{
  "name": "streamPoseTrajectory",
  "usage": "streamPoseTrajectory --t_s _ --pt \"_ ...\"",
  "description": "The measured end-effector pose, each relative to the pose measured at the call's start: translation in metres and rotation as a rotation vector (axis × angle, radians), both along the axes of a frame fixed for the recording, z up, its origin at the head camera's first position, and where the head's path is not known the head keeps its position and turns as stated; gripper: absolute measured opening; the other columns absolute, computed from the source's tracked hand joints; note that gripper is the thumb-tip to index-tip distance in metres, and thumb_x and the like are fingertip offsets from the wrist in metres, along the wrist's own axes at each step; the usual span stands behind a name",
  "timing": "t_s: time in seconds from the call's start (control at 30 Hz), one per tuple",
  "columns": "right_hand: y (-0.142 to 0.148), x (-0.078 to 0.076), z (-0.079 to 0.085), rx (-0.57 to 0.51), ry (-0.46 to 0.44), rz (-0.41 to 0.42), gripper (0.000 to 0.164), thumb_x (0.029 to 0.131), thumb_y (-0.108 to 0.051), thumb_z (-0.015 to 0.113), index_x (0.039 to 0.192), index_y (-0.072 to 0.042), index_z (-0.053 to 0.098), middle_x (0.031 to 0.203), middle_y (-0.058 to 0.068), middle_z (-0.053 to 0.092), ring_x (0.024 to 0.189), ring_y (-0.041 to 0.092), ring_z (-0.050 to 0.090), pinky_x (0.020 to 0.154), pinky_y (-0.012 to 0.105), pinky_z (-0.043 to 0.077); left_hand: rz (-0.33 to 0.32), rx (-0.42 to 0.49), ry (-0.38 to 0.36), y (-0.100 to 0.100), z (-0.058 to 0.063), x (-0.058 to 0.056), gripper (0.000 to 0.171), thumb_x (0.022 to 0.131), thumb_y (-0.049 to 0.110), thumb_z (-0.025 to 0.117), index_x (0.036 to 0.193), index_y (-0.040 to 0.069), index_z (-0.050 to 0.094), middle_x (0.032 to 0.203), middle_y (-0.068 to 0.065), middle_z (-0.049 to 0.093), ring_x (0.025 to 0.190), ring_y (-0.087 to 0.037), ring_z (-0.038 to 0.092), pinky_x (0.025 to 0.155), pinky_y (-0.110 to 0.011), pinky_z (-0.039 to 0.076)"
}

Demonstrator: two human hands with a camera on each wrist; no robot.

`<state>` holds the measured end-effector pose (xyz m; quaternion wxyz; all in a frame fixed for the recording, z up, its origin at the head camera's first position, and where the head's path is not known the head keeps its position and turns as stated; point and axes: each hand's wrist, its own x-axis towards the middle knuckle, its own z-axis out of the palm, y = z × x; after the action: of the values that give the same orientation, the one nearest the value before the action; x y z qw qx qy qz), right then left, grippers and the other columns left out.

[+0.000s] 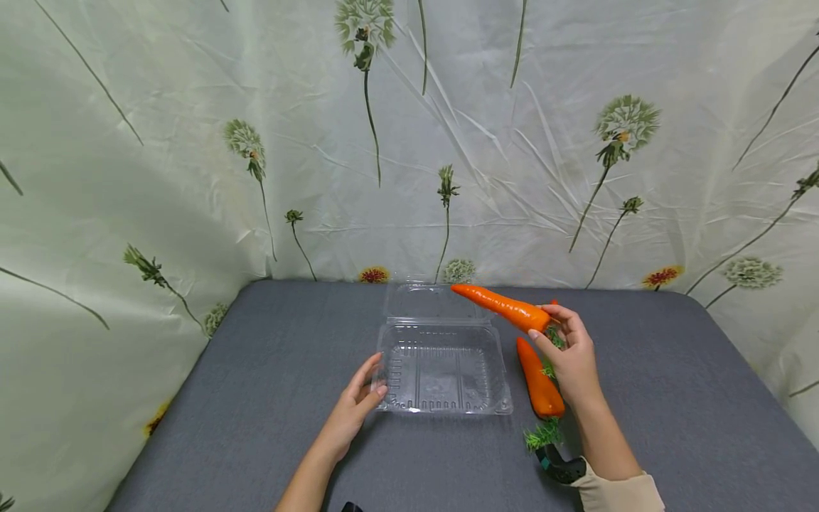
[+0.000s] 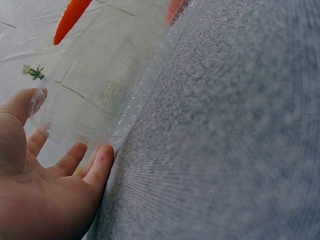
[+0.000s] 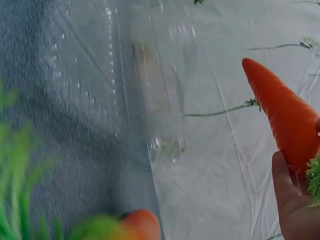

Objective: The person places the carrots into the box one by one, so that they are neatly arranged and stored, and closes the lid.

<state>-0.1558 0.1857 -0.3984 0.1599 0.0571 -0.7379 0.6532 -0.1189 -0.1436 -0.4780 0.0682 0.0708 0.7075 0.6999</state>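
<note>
My right hand point(image 1: 574, 359) pinches an orange carrot point(image 1: 502, 304) by its thick end, close to the green leaves. The carrot is raised, its tip pointing left over the clear plastic container point(image 1: 438, 407). In the right wrist view, the same carrot point(image 3: 285, 110) slants up from the thumb and fingers. My left hand point(image 1: 358, 405) holds the container's left side, thumb at the rim near the front corner. From the left wrist, that hand point(image 2: 55, 185) has its other fingers against the container's side wall. The container stands with its lid point(image 1: 422, 302) folded back.
A second carrot point(image 1: 537, 380) lies right of the container, its green leaves point(image 1: 544, 434) toward me. Behind my right hand shows another orange tip point(image 1: 554, 302). A grey cloth covers the table point(image 1: 281, 355); a flower-print curtain point(image 1: 288, 85) hangs behind it.
</note>
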Motion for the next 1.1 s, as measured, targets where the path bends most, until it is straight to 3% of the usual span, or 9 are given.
streamPoseTrajectory --t_s 0.2,0.67,0.93,1.1 --pt "-0.014 0.0 0.0 0.049 -0.001 0.059 0.04 0.083 -0.005 0.063 0.119 0.001 0.046 0.114 0.0 0.051 0.098 0.014 0.046 0.075 0.019 0.039 -0.001 -0.001 0.007 0.0 0.0 0.0 0.056 0.089 0.021 0.056 0.139 0.026 0.03 0.14 -0.013 0.027 0.117 -0.032 0.041 0.092 -0.047 0.033" --pt "-0.04 -0.005 -0.014 0.06 -0.028 0.234 0.041 0.081 -0.001 0.064 0.119 0.003 0.049 0.111 0.015 0.049 0.094 0.015 0.049 0.074 0.022 0.044 -0.008 0.007 0.015 -0.001 -0.001 -0.002 0.057 0.089 0.017 0.056 0.14 0.019 0.03 0.14 -0.017 0.028 0.116 -0.035 0.041 0.092 -0.043 0.034" --pt "-0.056 0.001 -0.003 0.079 -0.031 0.294 0.041 0.081 0.003 0.063 0.118 0.009 0.048 0.112 0.021 0.05 0.098 0.019 0.05 0.073 0.022 0.045 -0.004 -0.003 -0.007 -0.001 -0.001 -0.002 0.056 0.089 0.019 0.056 0.139 0.022 0.03 0.14 -0.015 0.028 0.117 -0.033 0.041 0.092 -0.043 0.034" --pt "-0.059 -0.006 -0.015 0.103 -0.07 0.311 0.043 0.081 -0.005 0.065 0.119 0.005 0.05 0.115 0.017 0.051 0.102 0.025 0.049 0.074 0.025 0.046 -0.004 -0.007 -0.007 -0.001 -0.002 -0.002 0.057 0.089 0.019 0.056 0.14 0.021 0.03 0.14 -0.015 0.028 0.116 -0.034 0.041 0.092 -0.044 0.034"
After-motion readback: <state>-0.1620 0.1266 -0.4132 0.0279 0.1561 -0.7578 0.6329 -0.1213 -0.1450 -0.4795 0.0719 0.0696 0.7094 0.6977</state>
